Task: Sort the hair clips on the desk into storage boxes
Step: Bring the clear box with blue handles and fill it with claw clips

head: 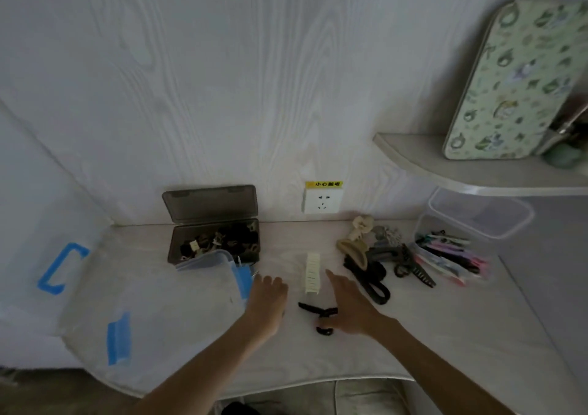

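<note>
Head view looks down on a pale counter. Left hand lies with fingers relaxed, holding nothing, beside the clear blue-latched storage box. Right hand reaches forward with fingers straight, its thumb touching a black hair clip. A cream clip lies between the hands; more clips are piled to the right. A grey box stands open at the wall.
</note>
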Demonstrator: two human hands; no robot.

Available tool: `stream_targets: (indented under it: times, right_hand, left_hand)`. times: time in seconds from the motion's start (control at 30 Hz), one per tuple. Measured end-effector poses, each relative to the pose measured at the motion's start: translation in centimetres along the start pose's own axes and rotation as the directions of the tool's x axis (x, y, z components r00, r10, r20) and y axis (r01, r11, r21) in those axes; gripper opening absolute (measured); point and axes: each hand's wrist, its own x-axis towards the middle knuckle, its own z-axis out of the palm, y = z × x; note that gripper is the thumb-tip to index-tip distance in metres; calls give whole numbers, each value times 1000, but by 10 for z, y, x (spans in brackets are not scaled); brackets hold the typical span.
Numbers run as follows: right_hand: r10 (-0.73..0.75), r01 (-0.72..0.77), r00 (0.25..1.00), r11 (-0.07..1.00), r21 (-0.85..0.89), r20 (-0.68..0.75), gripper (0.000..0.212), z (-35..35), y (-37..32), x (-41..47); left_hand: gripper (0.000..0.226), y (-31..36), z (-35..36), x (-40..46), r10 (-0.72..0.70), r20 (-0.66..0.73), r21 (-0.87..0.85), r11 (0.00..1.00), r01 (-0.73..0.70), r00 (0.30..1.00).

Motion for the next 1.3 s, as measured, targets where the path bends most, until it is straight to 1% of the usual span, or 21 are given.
stream_targets:
  times: [0.07, 0.17, 0.23, 0.3, 0.37, 0.4, 0.5, 0.6, 0.63, 0.7, 0.77, 0.8, 0.83, 0.87, 0.97, 1.03, 1.1, 1.17, 1.23, 1.27, 1.3]
  right_hand:
    - [4, -4, 1000, 1000, 8, -21, 105, 2, 0, 4]
    - [4, -2, 998, 1000, 31, -57, 106, -4, -1, 9]
    - [4, 0, 997, 998, 60, -79, 112, -9, -4, 14]
    - [15, -5, 993, 996, 85, -114, 118, -10, -12, 19]
    - [42, -22, 987, 991, 128, -156, 113, -9, -21, 27]
    - [56, -31, 985, 987, 155, -162, 107, -6, -26, 32]
    - [118, -88, 981, 978, 187, -155, 90, -4, -35, 43]
    - [97, -74, 984, 986, 150, -150, 83, -10, -36, 47]
    - [97, -76, 985, 986, 151, -140, 82, -15, -35, 47]
    - [108, -85, 989, 974, 210, -100, 80, -29, -39, 45]
    - [94, -64, 989, 967, 247, -112, 79, -45, -49, 42]
    - [72, -37, 989, 966, 255, -131, 78, -53, -56, 39]
    - [48, -5, 988, 961, 276, -148, 77, -60, -63, 35]
    - [6, 42, 987, 952, 302, -158, 76, -67, -75, 32]
    - [-119, 175, 980, 894, 413, -158, 74, -76, -117, 25]
    - [-224, 260, 966, 854, 451, -131, 73, -73, -150, 22]
    - [-337, 340, 938, 842, 418, -83, 75, -58, -190, 22]
    - [-431, 413, 903, 859, 304, -11, 75, -31, -227, 27]
    - [-494, 489, 868, 868, 80, 49, 76, 1, -251, 33]
    - [-513, 518, 853, 854, -37, 95, 76, 18, -261, 35]
    - [-509, 526, 849, 839, -140, 141, 76, 32, -265, 39]
  left_hand:
    - [31, -10, -1, -4, -10, -11, -12, 1000, 10, 1000]
    - [25, -28, -2, -10, -62, -13, -30, 998, 62, 998]
    - [26, -38, -4, -14, -167, -75, -105, 982, 159, 983]
    - [27, -47, -7, -15, -318, -147, -190, 938, 289, 937]
    - [29, -54, -11, -11, -409, -168, -211, 904, 373, 897]
    - [31, -56, -13, -7, -437, -147, -213, 890, 403, 887]
    - [38, -55, -16, 4, -451, -53, -237, 872, 428, 891]
    - [34, -48, -10, 8, -439, -19, -190, 884, 428, 898]
    - [31, -48, -10, 7, -437, -26, -166, 889, 427, 899]
    - [30, -48, -11, 3, -415, -47, -169, 900, 402, 909]
    - [30, -48, -19, -9, -390, -90, -243, 901, 359, 917]
    - [29, -48, -27, -17, -396, -130, -295, 891, 346, 909]
    - [27, -49, -34, -28, -419, -170, -351, 871, 343, 892]
    - [26, -54, -40, -42, -466, -214, -415, 839, 352, 859]
    - [27, -79, -41, -91, -620, -311, -552, 735, 394, 721]
    - [27, -102, -27, -123, -680, -368, -586, 699, 409, 634]
    - [25, -129, -5, -152, -736, -370, -602, 655, 457, 567]
    - [19, -155, 22, -172, -794, -293, -599, 587, 544, 533]
    - [14, -171, 41, -182, -814, -217, -607, 545, 578, 539]
    - [11, -177, 51, -185, -810, -204, -606, 545, 580, 549]
    - [10, -180, 56, -186, -794, -202, -588, 567, 577, 573]
